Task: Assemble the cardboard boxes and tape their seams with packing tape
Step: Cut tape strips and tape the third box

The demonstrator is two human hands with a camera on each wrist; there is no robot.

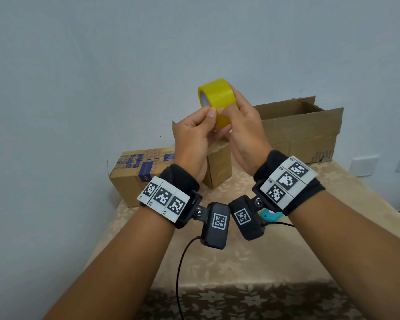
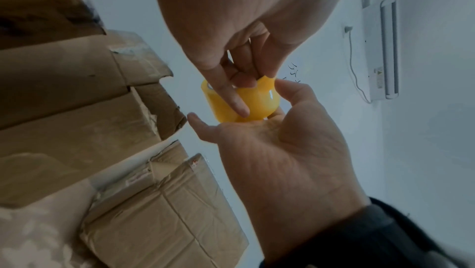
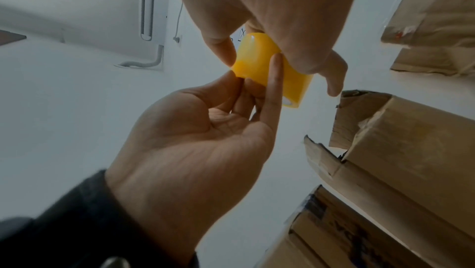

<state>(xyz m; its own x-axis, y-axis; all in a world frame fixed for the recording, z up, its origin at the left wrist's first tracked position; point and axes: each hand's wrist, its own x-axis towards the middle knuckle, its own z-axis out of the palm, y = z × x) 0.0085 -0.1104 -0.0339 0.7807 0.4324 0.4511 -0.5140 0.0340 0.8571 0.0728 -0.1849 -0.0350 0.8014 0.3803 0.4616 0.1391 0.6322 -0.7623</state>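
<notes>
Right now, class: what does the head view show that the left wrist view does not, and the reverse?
Only the head view shows the teal object on the table and both wristbands. Only the left wrist view shows the wall unit. Both show the yellow tape roll held by the left hand and right hand, plus cardboard boxes.

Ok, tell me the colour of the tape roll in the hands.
Yellow: the tape roll shows best in the head view.
</notes>
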